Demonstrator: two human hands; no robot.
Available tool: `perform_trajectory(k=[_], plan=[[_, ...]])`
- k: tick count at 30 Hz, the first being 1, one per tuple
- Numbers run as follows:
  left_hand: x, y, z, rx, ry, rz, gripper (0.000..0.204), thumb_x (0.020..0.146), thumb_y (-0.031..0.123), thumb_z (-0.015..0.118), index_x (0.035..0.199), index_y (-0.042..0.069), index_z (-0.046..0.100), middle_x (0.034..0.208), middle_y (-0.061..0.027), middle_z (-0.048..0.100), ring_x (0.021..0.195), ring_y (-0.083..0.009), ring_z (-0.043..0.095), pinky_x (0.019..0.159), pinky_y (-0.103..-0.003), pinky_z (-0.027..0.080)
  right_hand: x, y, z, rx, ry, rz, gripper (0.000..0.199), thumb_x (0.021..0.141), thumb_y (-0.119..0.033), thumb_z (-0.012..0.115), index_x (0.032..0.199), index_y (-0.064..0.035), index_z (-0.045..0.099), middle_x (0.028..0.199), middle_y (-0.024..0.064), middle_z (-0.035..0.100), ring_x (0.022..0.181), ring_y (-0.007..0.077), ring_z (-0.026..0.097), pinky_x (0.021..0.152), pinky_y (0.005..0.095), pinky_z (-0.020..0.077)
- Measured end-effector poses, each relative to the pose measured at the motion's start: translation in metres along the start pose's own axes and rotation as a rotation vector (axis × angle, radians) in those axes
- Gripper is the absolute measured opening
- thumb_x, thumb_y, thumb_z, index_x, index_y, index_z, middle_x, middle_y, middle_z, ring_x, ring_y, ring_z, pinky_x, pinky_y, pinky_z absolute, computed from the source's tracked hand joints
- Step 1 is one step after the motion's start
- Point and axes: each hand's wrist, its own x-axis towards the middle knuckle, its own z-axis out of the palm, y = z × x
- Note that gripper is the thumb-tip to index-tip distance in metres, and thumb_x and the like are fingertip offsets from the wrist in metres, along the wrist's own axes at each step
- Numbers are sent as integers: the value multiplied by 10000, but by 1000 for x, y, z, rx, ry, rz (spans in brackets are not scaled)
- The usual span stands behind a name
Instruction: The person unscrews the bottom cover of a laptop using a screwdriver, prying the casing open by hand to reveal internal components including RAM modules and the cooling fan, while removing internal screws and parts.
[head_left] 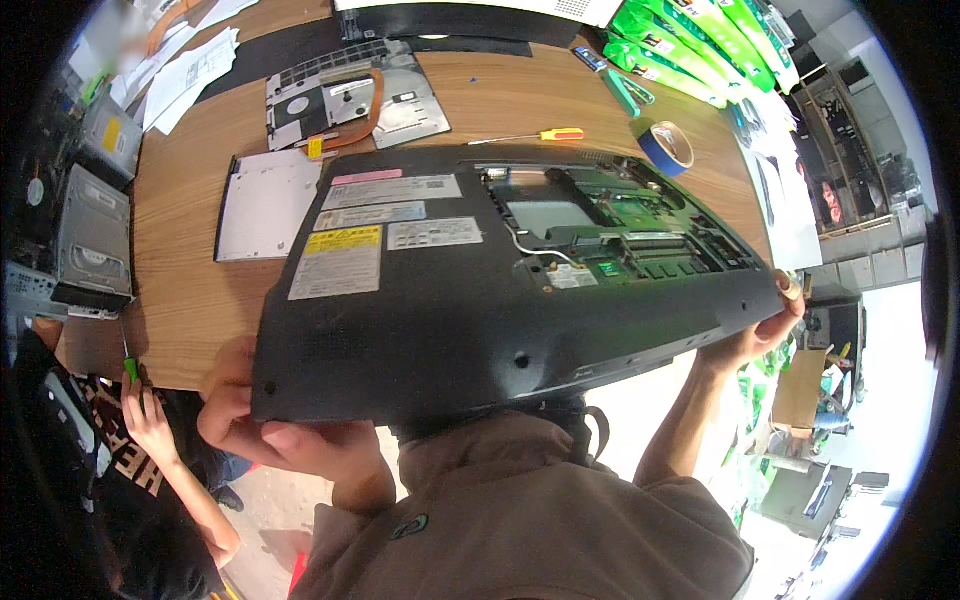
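Between my two hands I hold a black laptop base [440,310], its underside facing up and tilted above the table. My left hand [290,440] is closed round its near left corner, thumb beneath the edge. At the near right corner my right hand [755,335] grips the base, fingers partly hidden behind it. Several labels cover the left part of the underside. To the right an uncovered bay shows a green circuit board [640,210] and a white cable [535,250].
Past the laptop base lie a metal-and-black panel [400,100], a white plate [265,205], a yellow-handled screwdriver [545,135], a tape roll [668,150] and a green clamp-like tool [630,95]. Metal drives [95,230] stand at left, near another person's hand [150,425] holding a green-handled screwdriver [131,370].
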Motion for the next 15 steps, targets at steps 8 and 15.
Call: perform_trajectory(k=[8, 15], plan=[[-5, 5, 7, 41, 101, -98, 424, 980, 448, 481, 1104, 57, 375, 1099, -111, 441, 1037, -236, 529, 912, -422, 502, 5, 7, 0, -83, 24, -68, 519, 859, -255, 786, 1235, -53, 491, 1145, 88, 573, 1017, 203, 606, 913, 347, 521], [-5, 6, 16, -77, 239, -73, 406, 948, 397, 517, 1118, 54, 384, 1121, -105, 446, 1147, -271, 503, 1025, -448, 461, 7, 13, 10, -4, 71, -128, 332, 916, -129, 738, 1120, -74, 483, 1053, 116, 580, 961, 193, 605, 883, 340, 542]])
